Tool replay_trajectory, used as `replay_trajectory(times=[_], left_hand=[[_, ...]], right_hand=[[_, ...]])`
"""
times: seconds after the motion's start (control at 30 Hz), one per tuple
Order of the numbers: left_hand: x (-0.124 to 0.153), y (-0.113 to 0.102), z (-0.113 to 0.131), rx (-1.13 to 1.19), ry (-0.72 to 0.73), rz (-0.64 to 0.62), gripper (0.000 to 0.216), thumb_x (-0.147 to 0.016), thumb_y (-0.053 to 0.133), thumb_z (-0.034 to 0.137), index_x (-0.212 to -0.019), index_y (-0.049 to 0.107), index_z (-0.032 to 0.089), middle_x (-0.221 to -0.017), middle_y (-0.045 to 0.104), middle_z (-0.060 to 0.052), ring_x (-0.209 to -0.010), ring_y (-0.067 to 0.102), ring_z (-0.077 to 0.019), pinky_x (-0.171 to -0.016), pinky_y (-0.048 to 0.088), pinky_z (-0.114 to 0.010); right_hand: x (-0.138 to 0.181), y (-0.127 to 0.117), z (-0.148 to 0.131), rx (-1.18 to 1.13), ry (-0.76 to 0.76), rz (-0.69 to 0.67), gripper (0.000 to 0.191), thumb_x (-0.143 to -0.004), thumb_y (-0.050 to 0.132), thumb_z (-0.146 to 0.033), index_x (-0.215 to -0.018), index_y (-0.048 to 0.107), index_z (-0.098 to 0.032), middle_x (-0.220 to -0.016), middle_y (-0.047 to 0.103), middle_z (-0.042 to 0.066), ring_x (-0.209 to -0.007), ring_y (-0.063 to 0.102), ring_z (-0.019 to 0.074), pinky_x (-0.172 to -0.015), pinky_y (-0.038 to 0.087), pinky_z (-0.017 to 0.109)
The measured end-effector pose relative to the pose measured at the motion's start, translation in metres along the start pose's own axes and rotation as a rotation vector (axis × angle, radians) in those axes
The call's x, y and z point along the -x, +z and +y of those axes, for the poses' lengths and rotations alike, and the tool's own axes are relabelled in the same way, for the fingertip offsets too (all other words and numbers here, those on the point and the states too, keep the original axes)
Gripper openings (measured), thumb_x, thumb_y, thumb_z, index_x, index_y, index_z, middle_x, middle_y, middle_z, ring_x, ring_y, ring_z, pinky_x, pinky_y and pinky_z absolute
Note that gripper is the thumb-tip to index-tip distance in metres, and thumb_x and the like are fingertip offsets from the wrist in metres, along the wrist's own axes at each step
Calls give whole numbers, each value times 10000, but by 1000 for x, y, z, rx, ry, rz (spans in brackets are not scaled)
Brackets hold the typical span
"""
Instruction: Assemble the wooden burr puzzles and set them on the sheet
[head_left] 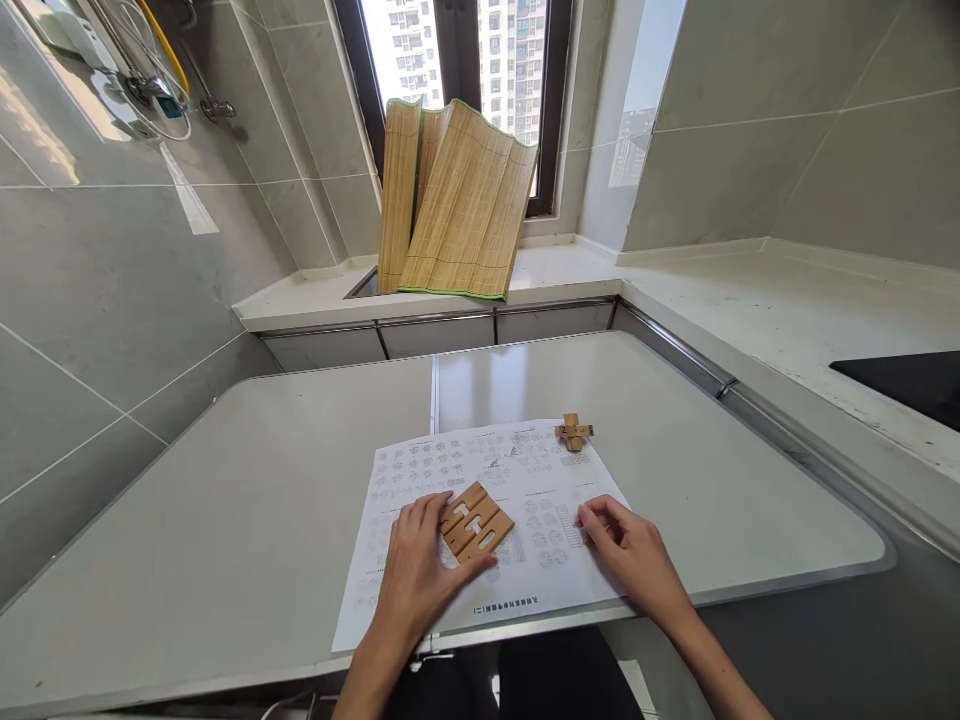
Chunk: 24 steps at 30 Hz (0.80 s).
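My left hand [420, 560] curves around a block of flat wooden puzzle pieces [466, 535] with cut-out slots. The pieces lie side by side, tilted on the sheet, with the thumb along the near edge and the fingers at the far left edge. My right hand [630, 550] rests on the right part of the sheet, its fingers curled in and nothing visible in them. Under both hands lies a printed paper sheet [442, 480] with small diagrams. At its far right corner sits a cross-shaped wooden puzzle [574, 433], apart from both hands.
The white folding table [262, 520] has a seam across its middle. Behind it, a folded bamboo mat [465, 210] leans by the window on a white counter [555, 268]. A black panel [915, 385] lies on the right counter. Tiled walls stand on both sides.
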<state>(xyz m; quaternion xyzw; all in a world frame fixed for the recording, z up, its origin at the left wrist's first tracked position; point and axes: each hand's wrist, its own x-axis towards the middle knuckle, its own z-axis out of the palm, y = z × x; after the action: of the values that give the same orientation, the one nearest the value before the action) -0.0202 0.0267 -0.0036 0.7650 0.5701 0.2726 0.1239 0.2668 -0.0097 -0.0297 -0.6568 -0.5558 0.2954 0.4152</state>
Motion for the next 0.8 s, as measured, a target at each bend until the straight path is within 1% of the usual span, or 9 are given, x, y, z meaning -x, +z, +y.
replay_trajectory(times=[0.07, 0.13, 0.2, 0.27, 0.3, 0.4, 0.53, 0.67, 0.8], left_hand=[[-4, 4, 2, 30, -50, 34, 569, -825, 714, 577, -1274, 596, 248, -1163, 662, -92, -1080, 625, -320, -901, 528, -476], [-7, 7, 1, 41, -94, 69, 423, -909, 619, 547, -1186, 625, 228, -1066, 664, -88, -1018, 631, -304, -881, 522, -467], [-9, 9, -3, 28, -110, 95, 341, -937, 582, 532, -1057, 644, 219, -1003, 654, -84, -973, 624, -297, -873, 508, -470], [-10, 11, -6, 4, -107, 114, 304, -942, 581, 518, -952, 634, 219, -980, 643, -79, -946, 610, -292, -870, 494, -473], [-9, 12, -7, -7, -102, 117, 295, -944, 582, 511, -921, 624, 220, -974, 636, -76, -936, 603, -289, -867, 488, -473], [-6, 14, -7, -30, -80, 105, 280, -956, 574, 486, -876, 595, 219, -956, 614, -67, -912, 583, -277, -848, 478, -463], [-2, 13, -6, -36, -38, 91, 284, -965, 562, 476, -843, 579, 221, -942, 587, -61, -902, 569, -269, -832, 473, -450], [1, 13, -6, -22, -10, 100, 263, -954, 583, 476, -888, 607, 223, -976, 589, -64, -925, 573, -272, -834, 473, -442], [2, 15, -7, -18, -3, 127, 263, -929, 622, 479, -872, 631, 222, -983, 590, -71, -943, 573, -281, -833, 478, -442]], right_hand=[[4, 5, -5, 41, -25, 2, 391, -968, 500, -584, -863, 659, -242, -760, 693, 22, -572, 558, 180, -566, 467, 296], [12, 17, -11, 68, -66, 13, 312, -970, 522, -529, -991, 659, -249, -909, 710, 42, -642, 602, 195, -626, 523, 324], [23, 34, -19, 69, -158, 22, 295, -940, 588, -466, -1150, 625, -262, -1109, 690, 70, -909, 666, 250, -803, 573, 374], [34, 55, -27, 85, -240, 9, 442, -907, 648, -422, -1312, 542, -280, -1305, 616, 88, -1204, 595, 302, -1012, 527, 447], [38, 65, -31, 99, -261, 24, 513, -888, 675, -418, -1354, 506, -287, -1342, 591, 94, -1254, 562, 322, -1047, 508, 480], [44, 90, -39, 141, -278, 51, 651, -860, 722, -436, -1423, 422, -306, -1374, 552, 109, -1284, 524, 367, -1051, 491, 553], [44, 104, -42, 191, -286, 106, 678, -845, 743, -450, -1415, 405, -308, -1338, 562, 120, -1259, 524, 397, -1035, 478, 597], [43, 100, -40, 200, -298, 85, 666, -847, 746, -445, -1410, 412, -320, -1348, 562, 113, -1271, 519, 393, -1038, 480, 590], [40, 88, -40, 190, -305, 41, 554, -815, 779, -453, -1284, 524, -305, -1296, 601, 99, -1239, 550, 377, -1008, 516, 545]])
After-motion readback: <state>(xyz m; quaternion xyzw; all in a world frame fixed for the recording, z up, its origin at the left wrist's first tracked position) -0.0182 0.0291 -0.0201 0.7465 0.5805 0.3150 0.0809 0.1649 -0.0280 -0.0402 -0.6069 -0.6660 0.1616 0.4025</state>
